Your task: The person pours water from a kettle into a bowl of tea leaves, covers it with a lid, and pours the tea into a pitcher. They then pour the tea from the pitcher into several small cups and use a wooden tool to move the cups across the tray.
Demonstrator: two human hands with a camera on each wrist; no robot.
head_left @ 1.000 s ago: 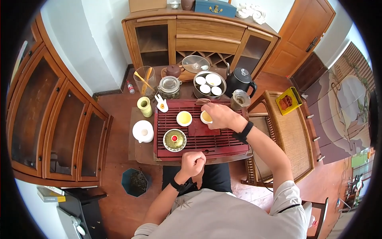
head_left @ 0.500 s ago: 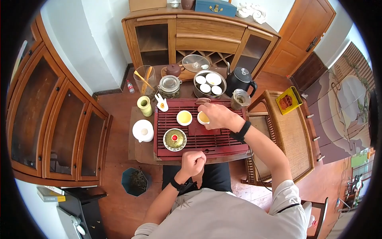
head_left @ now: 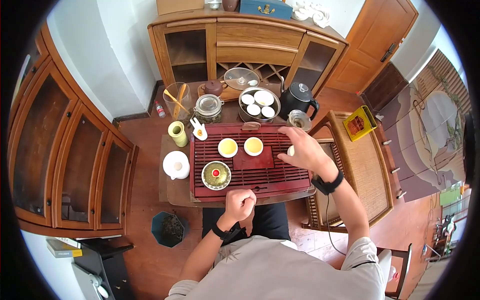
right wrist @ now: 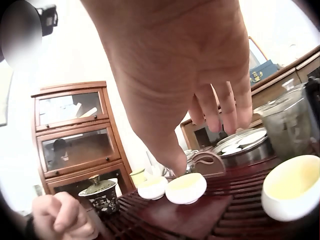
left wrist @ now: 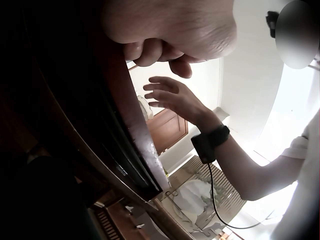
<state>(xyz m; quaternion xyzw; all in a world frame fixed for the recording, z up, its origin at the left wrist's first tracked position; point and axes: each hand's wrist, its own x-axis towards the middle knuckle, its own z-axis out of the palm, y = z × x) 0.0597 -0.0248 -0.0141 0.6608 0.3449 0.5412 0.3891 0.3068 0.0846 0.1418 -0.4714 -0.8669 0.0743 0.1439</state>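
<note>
Two white cups of yellow tea [head_left: 228,147] [head_left: 253,146] stand side by side on the slatted red tray [head_left: 250,190]. My right hand [head_left: 309,152] is spread over the tray's right side, fingers and thumb apart, holding nothing. A third tea-filled cup [right wrist: 292,187] shows in the right wrist view; in the head view my hand mostly covers it. At the tray's front edge my left hand [head_left: 240,205] is curled into a fist with nothing visible in it. A lidded bowl [head_left: 216,175] with a red knob stands front left on the tray.
Behind the tray are a glass jar [head_left: 208,108], a metal pot with white cups [head_left: 259,105], a black kettle [head_left: 299,100] and a glass pitcher [head_left: 299,120]. A white teapot [head_left: 176,165] and green holder [head_left: 177,133] stand to the left.
My right hand has let go of the second cup, moved right and spread its fingers over the tray's right side. The left hand stays curled in place. The head view has shifted slightly.
</note>
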